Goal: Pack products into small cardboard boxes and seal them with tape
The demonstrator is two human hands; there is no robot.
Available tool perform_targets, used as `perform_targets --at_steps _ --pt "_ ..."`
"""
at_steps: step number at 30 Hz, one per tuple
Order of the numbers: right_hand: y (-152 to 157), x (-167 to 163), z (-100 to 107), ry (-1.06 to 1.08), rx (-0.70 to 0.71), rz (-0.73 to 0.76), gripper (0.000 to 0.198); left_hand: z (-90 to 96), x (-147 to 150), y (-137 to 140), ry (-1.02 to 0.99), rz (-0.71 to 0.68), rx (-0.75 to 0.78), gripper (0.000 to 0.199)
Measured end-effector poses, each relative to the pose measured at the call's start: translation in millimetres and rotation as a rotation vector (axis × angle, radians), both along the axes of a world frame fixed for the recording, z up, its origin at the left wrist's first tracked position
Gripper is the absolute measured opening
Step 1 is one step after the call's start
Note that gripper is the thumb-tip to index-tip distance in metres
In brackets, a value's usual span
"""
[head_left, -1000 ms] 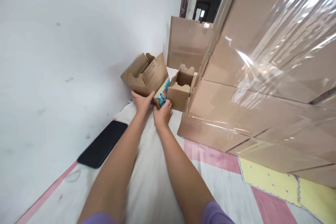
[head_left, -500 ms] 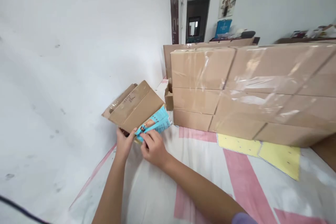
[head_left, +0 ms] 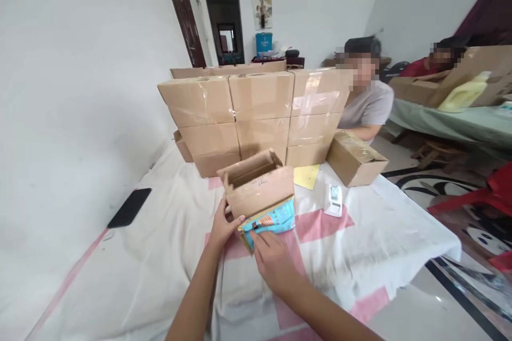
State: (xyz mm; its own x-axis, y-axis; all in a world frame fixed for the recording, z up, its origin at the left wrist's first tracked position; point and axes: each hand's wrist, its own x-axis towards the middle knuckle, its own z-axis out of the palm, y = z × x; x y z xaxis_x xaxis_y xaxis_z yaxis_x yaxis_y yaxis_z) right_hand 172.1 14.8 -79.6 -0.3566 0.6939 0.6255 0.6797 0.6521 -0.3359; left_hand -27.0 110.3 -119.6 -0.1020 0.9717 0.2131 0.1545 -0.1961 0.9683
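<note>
No wording or number is legible. Marks too small to read stand on the near open cardboard box, the blue printed packet and, far off, the blue bin.

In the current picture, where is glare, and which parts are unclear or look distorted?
Head view: glare on tape across the stacked cartons; head view: marks on the open box too soft to read; head view: dark door frame leans, perhaps lens distortion; head view: mosaic squares hide the face of the person behind the cartons.
</note>
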Motion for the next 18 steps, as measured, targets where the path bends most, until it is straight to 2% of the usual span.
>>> perform_targets --at_steps 3,4,7,8,11,14,16,18 --pt "10.8 34.9 23.7 -0.006 -0.001 -0.006 0.021 -1.5 8.3 3.5 0.032 -0.102 0.086 0.101" --pt "17.0 44.4 33.6 -0.036 -0.031 -0.008 0.023 -2.7 7.9 3.5 0.042 -0.109 0.104 0.102" --pt "33.9 61.4 60.1 -0.220 -0.163 0.035 0.049 -7.7 4.9 1.8 0.068 -0.087 0.112 0.103" --pt "37.0 62.9 66.2 -0.302 -0.217 0.056 0.052 -9.3 4.1 1.2 0.075 -0.082 0.111 0.102" --pt "36.0 58.1 75.5 -0.571 -0.381 0.092 0.039 -12.8 2.7 0.3 0.081 -0.090 0.122 0.102" --pt "26.8 50.8 80.0 -0.751 -0.426 0.094 0.021 -13.4 2.0 0.2 0.080 -0.111 0.134 0.106" --pt "20.5 52.7 89.0 -0.747 -0.401 0.109 0.011 -12.6 1.8 -0.3 0.078 -0.125 0.142 0.107" --pt "15.0 62.7 107.9 -0.638 -0.383 0.167 0.002 -11.4 1.9 -1.2 0.067 -0.135 0.136 0.108"
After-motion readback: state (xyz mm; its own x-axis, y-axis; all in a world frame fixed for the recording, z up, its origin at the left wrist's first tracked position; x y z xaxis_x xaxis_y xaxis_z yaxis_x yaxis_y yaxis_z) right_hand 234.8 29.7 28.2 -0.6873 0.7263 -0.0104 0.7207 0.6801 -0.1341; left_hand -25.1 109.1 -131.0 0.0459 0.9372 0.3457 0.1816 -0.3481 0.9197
